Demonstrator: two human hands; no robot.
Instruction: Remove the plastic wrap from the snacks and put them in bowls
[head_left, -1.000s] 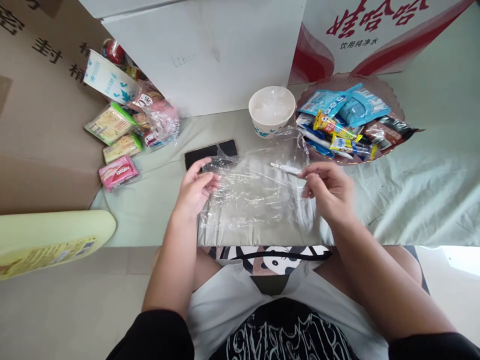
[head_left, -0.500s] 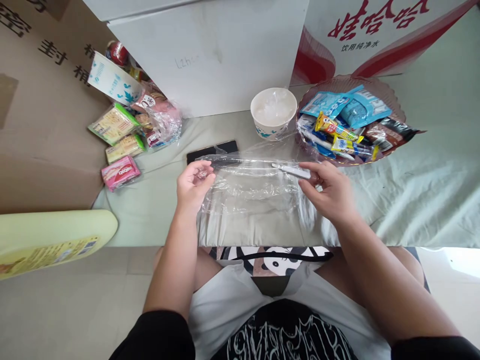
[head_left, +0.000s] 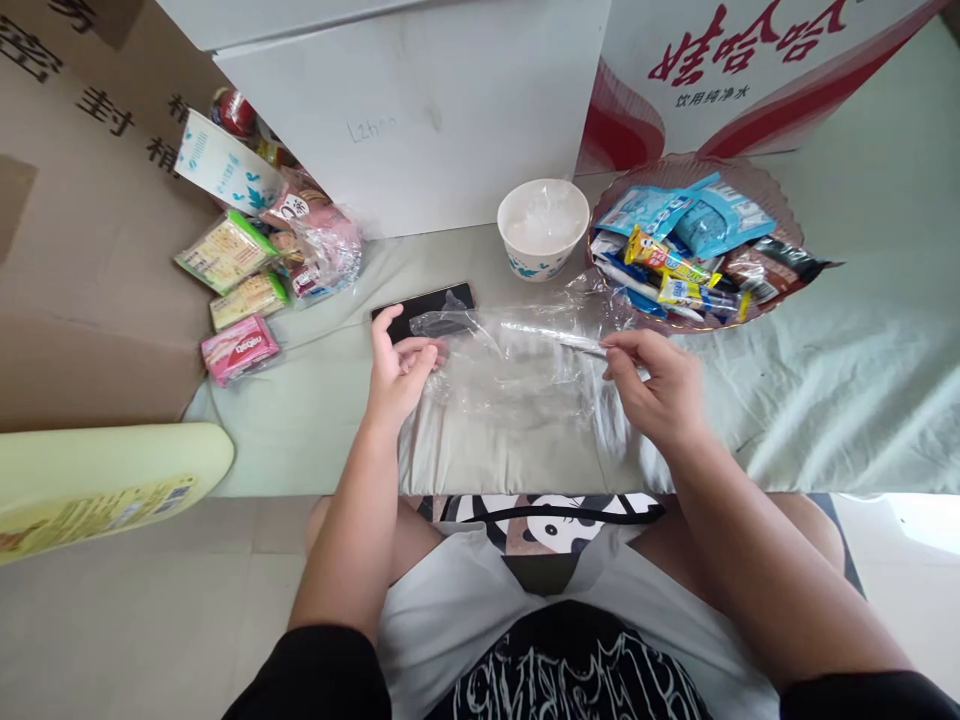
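Between my two hands stretches a clear plastic bag (head_left: 510, 375), thin and crumpled, above the cloth-covered table. Its left edge is pinched by my left hand (head_left: 397, 375), thumb against the lower fingers, with the index finger raised and bent. My right hand (head_left: 652, 385) is closed on a slim utility knife (head_left: 589, 346), mostly hidden by the fingers; its thin end points left against the plastic. Just behind my left hand lies a black phone (head_left: 439, 303), partly covered by the film. Beyond the bag stands a white paper bowl (head_left: 541, 240) with clear plastic inside.
A pink scalloped tray (head_left: 780, 200) holds several snack packets at the right. Wrapped crackers (head_left: 225, 250), a pink packet (head_left: 240, 350) and a paper cup (head_left: 225, 165) sit at the left. White boxes (head_left: 465, 120) line the back; a pale yellow object (head_left: 112, 480) juts in at the left.
My left hand has shifted slightly right, its index finger now lifted off the plastic. The knife has turned and shows less beside my right fingers. The bag's upper edge has slackened.
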